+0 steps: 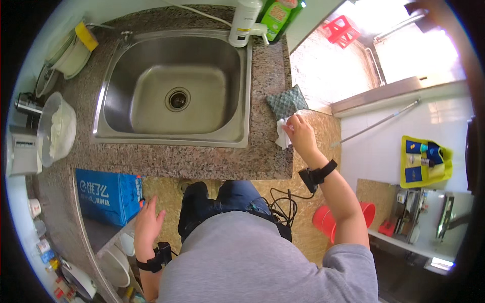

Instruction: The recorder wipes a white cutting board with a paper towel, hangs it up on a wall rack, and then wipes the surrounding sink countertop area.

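Observation:
My right hand pinches a white tissue at the right edge of the granite countertop. Just beyond the fingers lies a green-grey patterned soft pouch, partly over the counter edge. Whether the tissue is joined to the pouch is hidden by my fingers. Low at my left side, my left hand holds nothing, with its thumb apart from the fingers. Closest to it is a blue insulated bag bearing white writing. A stainless steel sink is set into the counter before me.
A white faucet-like device and a green detergent bottle stand behind the sink. At left is a clear plastic bowl with white contents. A red bucket and a black cable are on the floor at right.

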Demonstrator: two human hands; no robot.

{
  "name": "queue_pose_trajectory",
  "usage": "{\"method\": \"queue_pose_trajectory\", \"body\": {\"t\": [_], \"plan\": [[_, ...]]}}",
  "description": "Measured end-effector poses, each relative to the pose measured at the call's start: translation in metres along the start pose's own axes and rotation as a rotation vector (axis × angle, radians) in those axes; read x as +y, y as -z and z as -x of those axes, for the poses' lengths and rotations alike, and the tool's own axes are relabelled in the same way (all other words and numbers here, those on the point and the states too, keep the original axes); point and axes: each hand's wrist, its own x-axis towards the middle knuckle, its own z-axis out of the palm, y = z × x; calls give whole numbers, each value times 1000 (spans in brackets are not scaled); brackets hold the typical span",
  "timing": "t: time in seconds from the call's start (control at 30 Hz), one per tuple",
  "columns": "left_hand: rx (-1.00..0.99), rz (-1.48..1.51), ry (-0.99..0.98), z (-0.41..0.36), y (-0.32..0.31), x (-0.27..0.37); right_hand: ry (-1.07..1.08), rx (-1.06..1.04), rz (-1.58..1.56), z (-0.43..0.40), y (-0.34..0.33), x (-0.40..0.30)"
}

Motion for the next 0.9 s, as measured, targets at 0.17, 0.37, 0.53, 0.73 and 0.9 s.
{"method": "queue_pose_trajectory", "body": {"t": [0.17,0.37,0.53,0.73,0.9], "plan": [[28,16,54,18,-13,-3,98,-43,71,-61,-10,-4],[32,31,85,28,-28,-3,245,-68,128,-91,-16,-13],[30,44,69,29,-28,2,320,-19,67,-70,-23,1],[-38,117,100,21,-19,6,224,-81,148,-48,-38,5],[7,87,65,25,-19,-9,284,-182,228,-16,-27,-7]]}}
